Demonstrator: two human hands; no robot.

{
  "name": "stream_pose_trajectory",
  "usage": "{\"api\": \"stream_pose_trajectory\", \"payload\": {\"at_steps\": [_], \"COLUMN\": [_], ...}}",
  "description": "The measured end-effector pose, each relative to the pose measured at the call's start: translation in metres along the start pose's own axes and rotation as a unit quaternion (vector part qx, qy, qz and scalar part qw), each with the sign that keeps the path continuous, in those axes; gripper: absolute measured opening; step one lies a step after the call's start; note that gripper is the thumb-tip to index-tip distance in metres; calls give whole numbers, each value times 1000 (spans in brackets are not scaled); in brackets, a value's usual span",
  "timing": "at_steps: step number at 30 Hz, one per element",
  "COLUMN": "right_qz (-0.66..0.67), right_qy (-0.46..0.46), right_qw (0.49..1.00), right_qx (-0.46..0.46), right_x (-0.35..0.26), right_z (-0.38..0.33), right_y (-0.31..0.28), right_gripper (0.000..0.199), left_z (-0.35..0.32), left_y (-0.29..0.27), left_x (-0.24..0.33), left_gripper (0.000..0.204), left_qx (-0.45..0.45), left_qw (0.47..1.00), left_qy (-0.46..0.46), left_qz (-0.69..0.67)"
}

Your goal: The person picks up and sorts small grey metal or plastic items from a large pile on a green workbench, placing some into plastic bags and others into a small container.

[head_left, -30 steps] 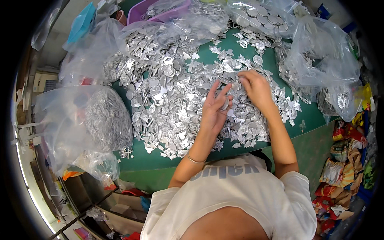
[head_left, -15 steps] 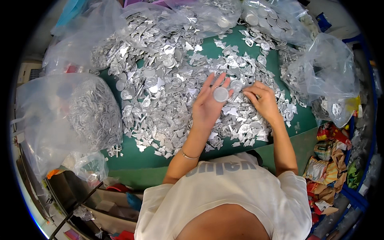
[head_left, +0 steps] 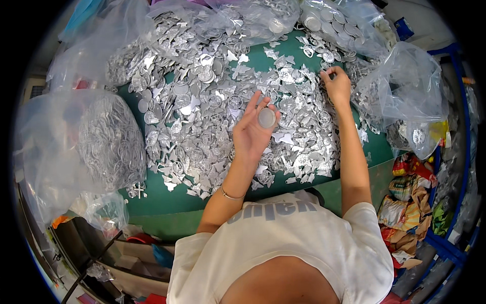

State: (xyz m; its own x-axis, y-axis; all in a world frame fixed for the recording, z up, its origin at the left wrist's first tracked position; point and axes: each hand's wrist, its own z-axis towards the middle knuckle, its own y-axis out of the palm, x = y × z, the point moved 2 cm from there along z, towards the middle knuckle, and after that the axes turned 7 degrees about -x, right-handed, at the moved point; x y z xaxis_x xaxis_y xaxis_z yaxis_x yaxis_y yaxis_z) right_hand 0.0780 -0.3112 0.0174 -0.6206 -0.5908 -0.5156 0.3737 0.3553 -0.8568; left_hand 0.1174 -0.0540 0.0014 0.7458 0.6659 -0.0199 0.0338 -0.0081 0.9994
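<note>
My left hand (head_left: 253, 129) is palm up over the middle of the heap, its thumb and fingers holding a round silver disc (head_left: 267, 118) with a raised rim. Whether more discs lie behind it is hidden. Farther right, my right hand (head_left: 337, 86) hovers at the heap's far right side, thumb and fingertips bent together in a pinch. What is between those fingertips, if anything, is too small to make out. Under both hands spreads a heap of flat silver metal pieces (head_left: 202, 126) in many shapes, among them discs, crosses and butterfly-like forms.
A clear bag of silver pieces (head_left: 111, 144) stands at the left; a bag of round discs (head_left: 339, 25) lies at the far right. Another plastic bag (head_left: 412, 91) sits at the right edge of the green tabletop (head_left: 167, 195). Colourful packets (head_left: 405, 202) fill a blue-framed shelf.
My right hand has moved away from the left hand, to the far right of the heap. The left hand still holds its disc. The whole view has shifted slightly.
</note>
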Motion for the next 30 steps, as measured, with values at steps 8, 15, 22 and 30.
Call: {"api": "stream_pose_trajectory", "payload": {"at_steps": [8, 15, 22, 30], "right_qz": [332, -169, -92, 484], "right_qy": [-121, -234, -215, 48], "right_qw": [911, 945, 956, 855], "right_qx": [-213, -154, -178, -180], "right_x": [-40, -82, -83, -26], "right_z": [-72, -95, -95, -105], "right_y": [-9, 14, 10, -26], "right_gripper": [18, 30, 30, 19], "left_z": [-2, -1, 0, -1], "left_y": [6, 4, 2, 4], "left_x": [0, 0, 1, 2], "left_gripper": [50, 51, 54, 51], "left_qx": [3, -21, -21, -19], "left_qw": [1000, 1000, 999, 999], "left_qy": [17, 17, 30, 30], "left_qz": [0, 12, 8, -11]}}
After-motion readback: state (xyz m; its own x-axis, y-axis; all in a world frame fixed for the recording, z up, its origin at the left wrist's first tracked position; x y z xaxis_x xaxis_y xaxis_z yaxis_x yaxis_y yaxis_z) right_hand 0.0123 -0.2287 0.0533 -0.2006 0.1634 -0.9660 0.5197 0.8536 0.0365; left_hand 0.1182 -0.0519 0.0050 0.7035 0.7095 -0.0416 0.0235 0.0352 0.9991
